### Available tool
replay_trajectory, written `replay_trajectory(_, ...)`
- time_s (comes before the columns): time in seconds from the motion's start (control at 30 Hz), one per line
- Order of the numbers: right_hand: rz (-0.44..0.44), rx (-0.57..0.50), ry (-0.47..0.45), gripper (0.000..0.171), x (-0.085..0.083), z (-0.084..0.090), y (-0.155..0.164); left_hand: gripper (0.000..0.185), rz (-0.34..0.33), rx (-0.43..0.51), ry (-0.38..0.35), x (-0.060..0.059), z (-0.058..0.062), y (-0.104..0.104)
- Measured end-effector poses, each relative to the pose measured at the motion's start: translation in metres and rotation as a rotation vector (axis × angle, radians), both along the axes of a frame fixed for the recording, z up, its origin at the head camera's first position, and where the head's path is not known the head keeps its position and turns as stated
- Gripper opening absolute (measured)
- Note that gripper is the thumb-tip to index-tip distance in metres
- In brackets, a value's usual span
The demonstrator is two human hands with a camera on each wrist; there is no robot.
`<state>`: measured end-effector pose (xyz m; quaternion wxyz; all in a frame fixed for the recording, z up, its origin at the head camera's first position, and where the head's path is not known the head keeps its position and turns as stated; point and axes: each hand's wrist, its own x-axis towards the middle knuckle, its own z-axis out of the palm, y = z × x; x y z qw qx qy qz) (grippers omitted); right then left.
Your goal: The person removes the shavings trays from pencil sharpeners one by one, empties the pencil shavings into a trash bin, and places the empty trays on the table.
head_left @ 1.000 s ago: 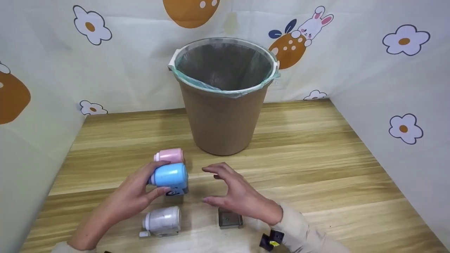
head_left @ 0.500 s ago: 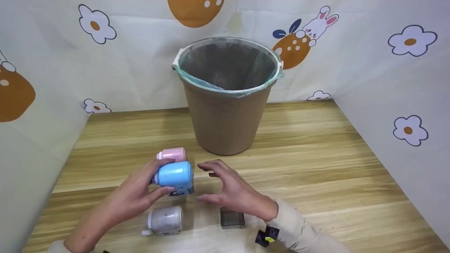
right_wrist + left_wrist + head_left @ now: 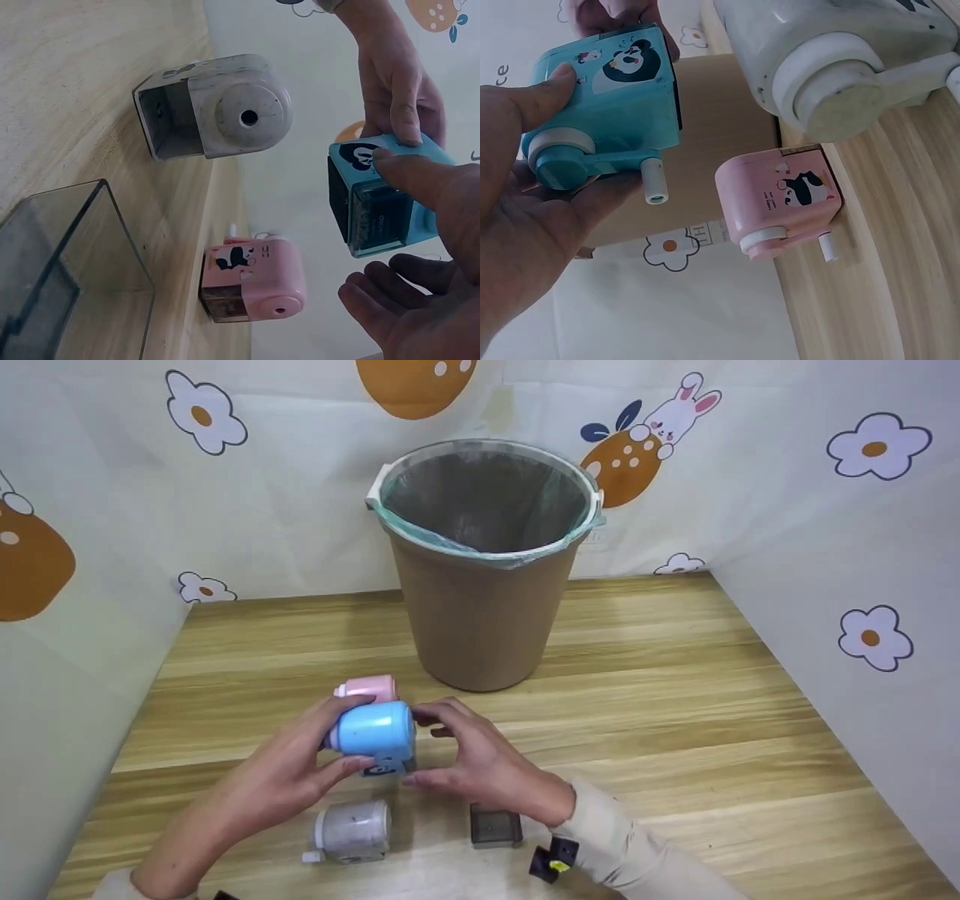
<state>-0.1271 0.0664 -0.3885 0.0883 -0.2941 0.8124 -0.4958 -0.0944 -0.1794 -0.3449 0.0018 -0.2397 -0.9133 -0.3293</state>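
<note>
My left hand (image 3: 304, 772) grips a blue pencil sharpener (image 3: 375, 729) by its crank end, above the table. In the left wrist view its white-tipped crank (image 3: 654, 180) and panda print show; a dark shavings drawer (image 3: 381, 221) sits in its base in the right wrist view. My right hand (image 3: 491, 757) is at the sharpener's other end, thumb against its side and the fingers spread apart from it. A pink pencil sharpener (image 3: 375, 688) lies just behind, partly covered by my left hand. A grey pencil sharpener (image 3: 352, 831) lies nearer, its drawer slot hollow.
A translucent dark drawer (image 3: 495, 826) rests on the wooden table (image 3: 660, 697), below my right hand. Behind stands a tall brown bin (image 3: 480, 615) with a bag liner over its rim. Patterned cloth walls (image 3: 300, 495) enclose the table's back and sides.
My right hand has moved left until its thumb and fingertips reach the blue sharpener's end. The left hand keeps hold of the blue sharpener; the view has shifted slightly.
</note>
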Motion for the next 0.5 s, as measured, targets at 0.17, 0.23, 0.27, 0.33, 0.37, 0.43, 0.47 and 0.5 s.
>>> replay_trajectory(0.17, -0.032, 0.021, -0.007, 0.071, 0.0002, 0.0014, -0.0042, 0.059, -0.008, -0.003, -0.005, 0.0003, 0.0029, 0.0004)
replay_trajectory(0.23, -0.039, 0.025, -0.006, 0.070, 0.0003, 0.0017, -0.0053, 0.059, -0.006, -0.004, -0.010, 0.0004, 0.0038, -0.0001)
replay_trajectory(0.27, -0.042, 0.029, -0.006, 0.069, 0.0005, 0.0019, -0.0057, 0.059, -0.004, -0.006, -0.013, 0.0003, 0.0043, -0.0004)
replay_trajectory(0.33, -0.046, 0.036, -0.008, 0.067, 0.0010, 0.0025, -0.0063, 0.058, 0.002, -0.015, -0.011, 0.0000, 0.0051, -0.0011)
replay_trajectory(0.37, -0.048, 0.040, -0.008, 0.066, 0.0013, 0.0026, -0.0066, 0.057, 0.002, -0.014, -0.011, 0.0000, 0.0055, -0.0014)
replay_trajectory(0.43, -0.049, 0.045, -0.010, 0.065, 0.0018, 0.0026, -0.0071, 0.056, 0.001, -0.015, 0.003, -0.0001, 0.0058, -0.0020)
replay_trajectory(0.47, -0.048, 0.042, -0.010, 0.063, 0.0018, 0.0028, -0.0074, 0.055, -0.010, -0.014, 0.025, -0.0005, 0.0054, -0.0024)
replay_trajectory(0.5, -0.047, 0.039, -0.010, 0.063, 0.0017, 0.0031, -0.0076, 0.055, -0.020, -0.014, 0.049, -0.0008, 0.0050, -0.0029)
